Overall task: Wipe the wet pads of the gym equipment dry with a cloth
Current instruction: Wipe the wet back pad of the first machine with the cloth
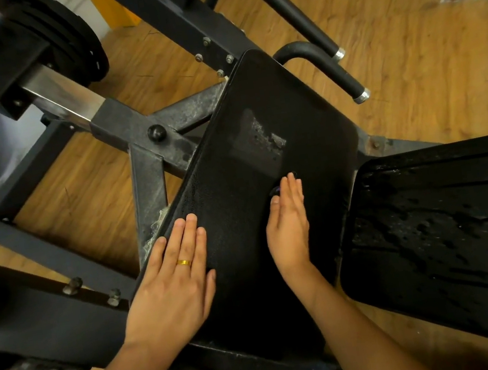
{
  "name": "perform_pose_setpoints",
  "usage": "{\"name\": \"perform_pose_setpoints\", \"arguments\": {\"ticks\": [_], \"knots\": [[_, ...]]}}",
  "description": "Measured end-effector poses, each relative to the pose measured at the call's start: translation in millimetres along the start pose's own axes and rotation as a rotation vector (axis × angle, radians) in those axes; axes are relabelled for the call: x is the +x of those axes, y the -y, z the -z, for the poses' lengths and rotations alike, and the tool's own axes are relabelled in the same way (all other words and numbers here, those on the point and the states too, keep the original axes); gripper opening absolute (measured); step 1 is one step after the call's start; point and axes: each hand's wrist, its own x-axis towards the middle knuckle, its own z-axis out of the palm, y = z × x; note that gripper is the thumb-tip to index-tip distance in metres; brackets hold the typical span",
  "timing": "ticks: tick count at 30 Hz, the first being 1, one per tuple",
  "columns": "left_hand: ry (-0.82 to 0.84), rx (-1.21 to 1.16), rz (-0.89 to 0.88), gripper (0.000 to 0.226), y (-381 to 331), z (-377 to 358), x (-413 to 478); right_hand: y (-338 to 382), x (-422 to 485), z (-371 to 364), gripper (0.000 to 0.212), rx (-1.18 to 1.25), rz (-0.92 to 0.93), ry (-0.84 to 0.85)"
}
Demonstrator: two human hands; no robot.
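A long black back pad (264,137) of a gym machine slopes away from me in the middle, with small droplets and a worn patch near its centre. My left hand (174,277), wearing a gold ring, lies flat on the pad's near left edge with straight fingers. My right hand (290,225) stands on its edge on the pad, fingers straight and together. A black seat pad (440,234) at the right is covered in water drops and streaks. No cloth is in view.
The machine's black steel frame (143,155) runs left of the pad, with stacked weight plates (71,52) on a chrome sleeve at the upper left. Two padded handles (330,73) stick out behind the pad. The floor (404,34) is wood laminate.
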Motion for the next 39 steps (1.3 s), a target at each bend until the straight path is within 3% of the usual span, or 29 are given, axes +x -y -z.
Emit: {"name": "perform_pose_setpoints", "arguments": {"ticks": [5,10,14,22,33,39], "knots": [[0.005,0.008,-0.003,0.067,0.4,-1.2,0.5,11.3,66.5,2.8,0.048,-0.027,-0.024,-0.078],[0.01,-0.006,0.001,0.067,0.4,-1.2,0.6,20.6,143.8,15.6,0.047,-0.049,-0.08,-0.027],[0.007,-0.007,0.004,0.067,0.4,-1.4,0.2,14.1,112.3,13.9,0.05,-0.068,-0.033,-0.023],[0.001,0.004,0.0,0.067,-0.1,-3.0,0.0,-11.2,-41.8,-1.6,0.052,-0.038,0.079,0.001],[0.009,0.02,-0.004,0.067,0.5,-2.6,0.1,24.0,128.6,9.0,0.05,-0.047,-0.066,-0.047],[0.007,0.006,0.009,0.067,-1.1,0.4,0.8,17.2,61.0,6.3,0.052,-0.053,0.035,-0.008]]}}
